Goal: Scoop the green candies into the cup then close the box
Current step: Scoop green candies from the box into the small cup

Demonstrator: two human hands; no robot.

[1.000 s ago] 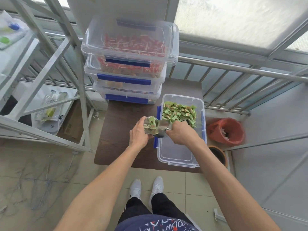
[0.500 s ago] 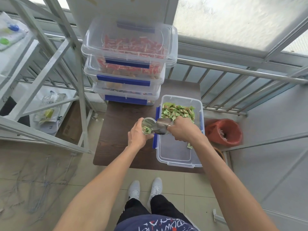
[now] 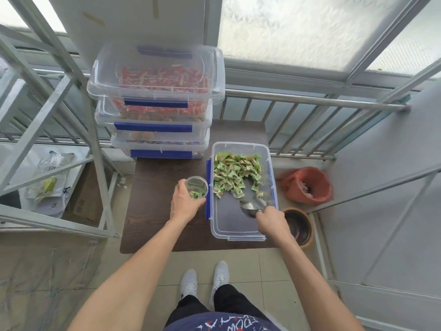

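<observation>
An open clear plastic box (image 3: pixel 238 231) with blue clips stands on the right of a dark wooden table (image 3: pixel 152 225). Green wrapped candies (image 3: pixel 235 173) fill its far half. My left hand (image 3: pixel 185 203) holds a clear cup (image 3: pixel 196 187) upright just left of the box, with a few green candies at its bottom. My right hand (image 3: pixel 269 219) grips a metal scoop (image 3: pixel 251 206) low inside the box, its bowl near the closest candies. The box's lid is not in sight.
Three lidded clear boxes (image 3: pixel 155 101) with red and brown candies are stacked at the table's back left. A metal rack (image 3: pixel 78 130) stands to the left. An orange bucket (image 3: pixel 307 185) and a dark pot (image 3: pixel 298 225) sit on the floor to the right, beside a railing.
The scoop emptied its green candies into the cup, then my right hand carried it from the cup back down into the box. My left hand kept the cup beside the box.
</observation>
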